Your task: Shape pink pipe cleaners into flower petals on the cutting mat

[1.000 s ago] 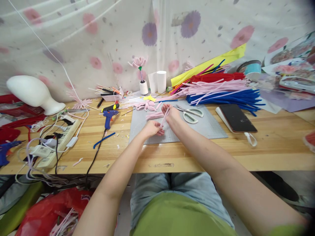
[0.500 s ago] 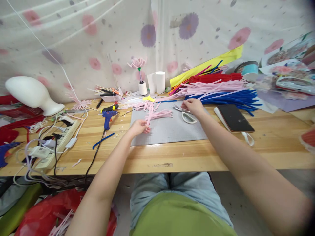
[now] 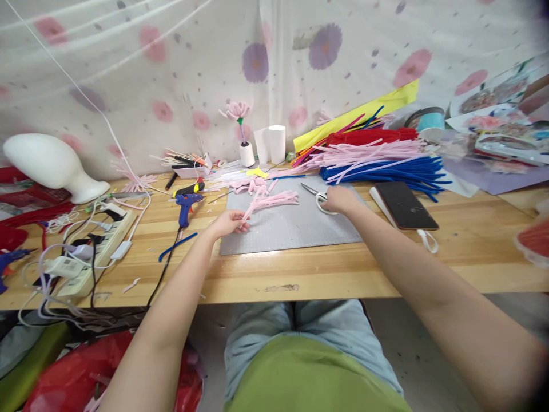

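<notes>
My left hand (image 3: 234, 222) is closed on a pink pipe cleaner (image 3: 250, 209) above the left side of the grey cutting mat (image 3: 287, 234). A bundle of short pink pipe cleaners (image 3: 281, 198) lies just beyond it on the mat. My right hand (image 3: 340, 200) has its fingers curled over the white handles of a pair of scissors (image 3: 318, 194), whose blades point away and to the left. Part of the handles is hidden under the fingers. Folded pink pipe-cleaner pieces (image 3: 249, 185) sit at the mat's back left corner.
Piles of blue pipe cleaners (image 3: 386, 174) and pink pipe cleaners (image 3: 369, 154) lie behind my right hand. A phone (image 3: 405, 206) rests to the right. On the left are a blue glue gun (image 3: 186, 207) and a power strip (image 3: 107, 249). A pink flower (image 3: 238, 111) stands at the back.
My right hand has come from beside the blue pile down onto the scissors' handles. My left hand has moved slightly left with the pink pipe cleaner, which now leans lower.
</notes>
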### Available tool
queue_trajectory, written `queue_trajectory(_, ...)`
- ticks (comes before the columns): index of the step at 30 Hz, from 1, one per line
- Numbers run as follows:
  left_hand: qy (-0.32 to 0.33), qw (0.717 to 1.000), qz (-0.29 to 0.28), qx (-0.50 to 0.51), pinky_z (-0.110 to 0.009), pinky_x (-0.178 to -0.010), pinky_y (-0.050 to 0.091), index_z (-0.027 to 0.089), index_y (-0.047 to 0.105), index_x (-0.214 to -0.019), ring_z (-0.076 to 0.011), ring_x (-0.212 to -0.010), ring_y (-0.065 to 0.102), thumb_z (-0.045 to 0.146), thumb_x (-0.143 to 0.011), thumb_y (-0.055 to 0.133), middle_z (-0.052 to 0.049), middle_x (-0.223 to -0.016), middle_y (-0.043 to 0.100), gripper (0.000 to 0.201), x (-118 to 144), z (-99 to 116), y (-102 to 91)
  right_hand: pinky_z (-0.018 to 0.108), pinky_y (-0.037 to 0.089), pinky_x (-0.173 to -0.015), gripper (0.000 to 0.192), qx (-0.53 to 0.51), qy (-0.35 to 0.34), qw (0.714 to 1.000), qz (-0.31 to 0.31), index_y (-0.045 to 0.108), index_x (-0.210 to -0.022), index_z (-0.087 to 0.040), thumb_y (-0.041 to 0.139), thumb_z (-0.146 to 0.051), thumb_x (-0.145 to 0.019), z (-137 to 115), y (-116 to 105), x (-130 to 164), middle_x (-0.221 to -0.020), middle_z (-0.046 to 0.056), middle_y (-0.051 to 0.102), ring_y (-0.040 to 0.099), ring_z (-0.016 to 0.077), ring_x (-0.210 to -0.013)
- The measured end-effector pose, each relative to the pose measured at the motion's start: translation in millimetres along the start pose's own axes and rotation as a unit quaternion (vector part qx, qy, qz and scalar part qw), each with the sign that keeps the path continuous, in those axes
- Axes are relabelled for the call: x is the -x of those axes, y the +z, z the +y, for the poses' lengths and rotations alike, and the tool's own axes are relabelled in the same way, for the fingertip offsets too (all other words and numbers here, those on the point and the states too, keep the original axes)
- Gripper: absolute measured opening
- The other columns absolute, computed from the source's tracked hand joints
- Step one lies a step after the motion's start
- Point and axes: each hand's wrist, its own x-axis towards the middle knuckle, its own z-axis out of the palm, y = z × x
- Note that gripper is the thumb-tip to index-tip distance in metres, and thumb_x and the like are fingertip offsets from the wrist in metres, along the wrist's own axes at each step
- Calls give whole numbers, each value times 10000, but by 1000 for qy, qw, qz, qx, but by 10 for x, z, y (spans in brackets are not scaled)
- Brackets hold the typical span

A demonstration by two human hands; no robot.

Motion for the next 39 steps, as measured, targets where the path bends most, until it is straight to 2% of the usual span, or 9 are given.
queue_trajectory(4, 5, 1000, 22, -3, -220, -575, 443, 131, 598, -842, -94, -574, 597, 194, -678, 645, -9, -661, 641, 182, -38, -61, -32, 322, 435, -699, 240, -123, 30, 992, 5, 652, -798, -103, 579, -312, -708, 93, -126, -2, -826, 146, 658, 610, 273, -853)
queue_trajectory(6, 9, 999, 38, -3, -203, -563, 436, 134, 594, -850, -83, -572, 595, 172, -706, 608, -7, -668, 640, 150, -60, -79, -35, 285, 432, -645, 172, -316, 16, 948, 15, 639, -725, -119, 585, -282, -725, 110, -169, 12, -698, 88, 643, 607, 207, -720)
queue_trajectory(9, 19, 998, 61, -7, -192, -557, 435, 136, 592, -866, -75, -570, 595, 150, -734, 564, -8, -684, 643, 135, -91, -79, -12, 225, 412, -542, 109, -626, -51, 777, -28, 615, -754, -126, 605, -234, -743, -4, -199, 53, -652, 34, 616, 537, 109, -557)
queue_trajectory(12, 30, 997, 76, -17, -186, -548, 433, 136, 595, -880, -75, -572, 594, 141, -741, 550, -11, -698, 644, 146, -122, -69, 28, 202, 410, -495, 175, -783, -87, 606, -112, 585, -764, -130, 567, -302, -797, -264, -199, 131, -635, 13, 586, 484, 77, -492)
queue_trajectory(15, 36, 994, 95, -29, -169, -522, 418, 133, 592, -898, -68, -565, 590, 124, -757, 518, -16, -711, 640, 159, -151, -87, 42, 283, 489, -616, 472, -804, -113, 518, -269, 592, -808, -96, 405, -528, -842, -512, -179, 236, -744, 94, 626, 571, 139, -635)
queue_trajectory(21, 45, 993, 107, -20, -171, -518, 428, 124, 586, -935, -68, -557, 591, 142, -761, 517, -36, -749, 645, 188, -179, -151, 23, 394, 492, -715, 689, -741, -158, 494, -426, 597, -881, -65, 278, -671, -799, -708, -122, 347, -809, 156, 646, 610, 209, -713)
queue_trajectory(29, 78, 988, 93, -100, -193, -576, 450, 143, 597, -982, -89, -619, 609, 204, -791, 479, -51, -805, 673, 232, -158, -158, 133, 417, 479, -762, 731, -745, -170, 469, -442, 597, -892, -59, 233, -687, -797, -840, -58, 262, -798, 158, 645, 613, 217, -738)
queue_trajectory(34, 122, 944, 116, -284, -221, -672, 432, 215, 633, -978, -128, -728, 628, 235, -813, 444, -15, -806, 694, 252, -40, -83, 209, 402, 471, -799, 712, -781, -184, 434, -409, 588, -928, -65, 273, -689, -789, -889, -41, 260, -806, 132, 647, 613, 199, -772)
queue_trajectory(39, 136, 916, 130, -353, -221, -681, 400, 255, 636, -1013, -145, -802, 624, 252, -839, 405, 3, -888, 702, 289, 64, 27, 305, 362, 468, -799, 675, -795, -196, 412, -400, 581, -951, -85, 310, -681, -786, -900, -31, 302, -821, 104, 642, 605, 177, -791)
